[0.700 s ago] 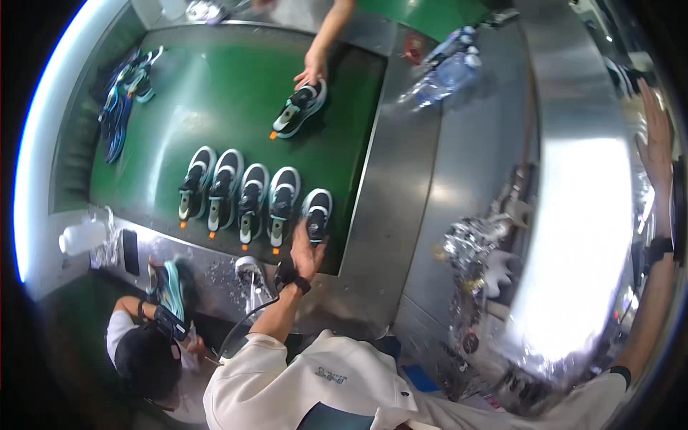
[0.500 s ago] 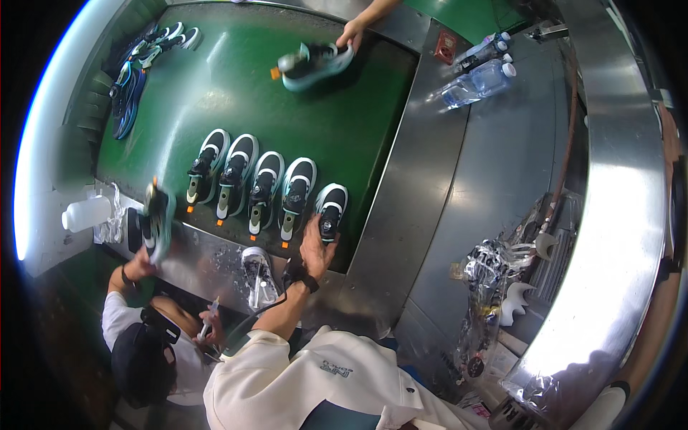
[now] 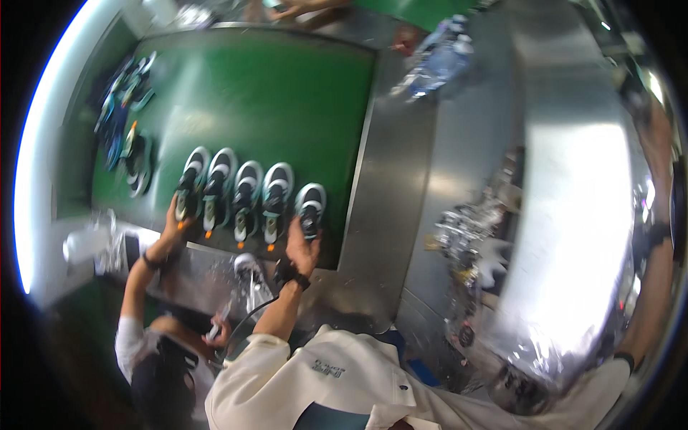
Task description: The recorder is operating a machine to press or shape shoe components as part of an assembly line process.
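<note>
My left hand [image 3: 304, 248] is closed around the heel end of a black and white sneaker [image 3: 311, 206], which rests on the green work surface [image 3: 251, 86] with its toe pointing away from me. To its left, several matching sneakers [image 3: 277, 193] stand in a row, with orange tabs at their near ends. Far over at the right rim is my right hand [image 3: 653, 136], reaching forward beside the shiny metal surface. Blur hides its fingers, and a dark shape [image 3: 634, 92] just beyond it cannot be made out.
A co-worker's hand [image 3: 172, 228] touches the leftmost sneaker in the row. More shoes [image 3: 122, 107] lie along the left side. A white bottle [image 3: 82, 245] stands at the near left, plastic bottles [image 3: 441, 64] at the far right. Crumpled clear plastic [image 3: 462, 244] lies beside the metal surface [image 3: 566, 215].
The view has shifted. My right arm has come further into view; my left hand stays on its sneaker. The co-worker's blurred sneaker has left their hand. The far person's sneaker is gone from view.
</note>
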`<action>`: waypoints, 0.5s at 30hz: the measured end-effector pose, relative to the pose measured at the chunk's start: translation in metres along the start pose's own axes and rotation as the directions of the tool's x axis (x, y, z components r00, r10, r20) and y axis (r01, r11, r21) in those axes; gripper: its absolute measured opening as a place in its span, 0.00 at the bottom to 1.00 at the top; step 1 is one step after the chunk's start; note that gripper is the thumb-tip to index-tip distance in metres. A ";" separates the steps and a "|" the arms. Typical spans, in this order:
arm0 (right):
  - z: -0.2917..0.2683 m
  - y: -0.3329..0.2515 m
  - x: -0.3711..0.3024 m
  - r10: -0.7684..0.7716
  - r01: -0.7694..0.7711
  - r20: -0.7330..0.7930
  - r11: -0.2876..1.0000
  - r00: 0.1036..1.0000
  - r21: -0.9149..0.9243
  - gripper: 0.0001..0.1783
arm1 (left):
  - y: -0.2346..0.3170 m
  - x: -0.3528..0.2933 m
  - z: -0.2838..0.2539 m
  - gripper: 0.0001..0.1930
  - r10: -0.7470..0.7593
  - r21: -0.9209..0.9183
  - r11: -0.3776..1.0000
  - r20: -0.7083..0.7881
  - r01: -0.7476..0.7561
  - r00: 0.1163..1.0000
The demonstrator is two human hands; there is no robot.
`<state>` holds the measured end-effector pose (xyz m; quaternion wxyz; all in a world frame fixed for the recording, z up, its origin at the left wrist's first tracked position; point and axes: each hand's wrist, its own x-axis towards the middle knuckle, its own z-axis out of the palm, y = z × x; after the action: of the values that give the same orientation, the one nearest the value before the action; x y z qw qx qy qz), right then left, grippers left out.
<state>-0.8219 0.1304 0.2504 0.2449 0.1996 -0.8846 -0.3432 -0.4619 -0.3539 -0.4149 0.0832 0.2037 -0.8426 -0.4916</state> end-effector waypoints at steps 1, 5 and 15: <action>0.008 -0.013 -0.007 -0.090 0.101 -0.088 0.988 0.992 0.117 0.37 | 0.000 -0.003 -0.014 0.34 -0.007 0.031 0.999 0.026 0.006 1.000; -0.112 -0.100 -0.047 0.050 -0.050 0.006 0.994 0.999 0.094 0.37 | -0.032 -0.010 -0.015 0.37 0.136 -0.275 0.954 0.048 -0.118 0.990; -0.347 -0.126 -0.312 0.657 -0.446 -0.174 0.659 0.734 0.605 0.40 | 0.145 -0.099 -0.061 0.19 0.346 -0.420 0.903 0.593 -0.088 0.727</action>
<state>-0.3510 0.0297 0.2932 0.4405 0.0366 -0.8956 0.0501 -0.3900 -0.2970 -0.2532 -0.1226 -0.1019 -0.7299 -0.6647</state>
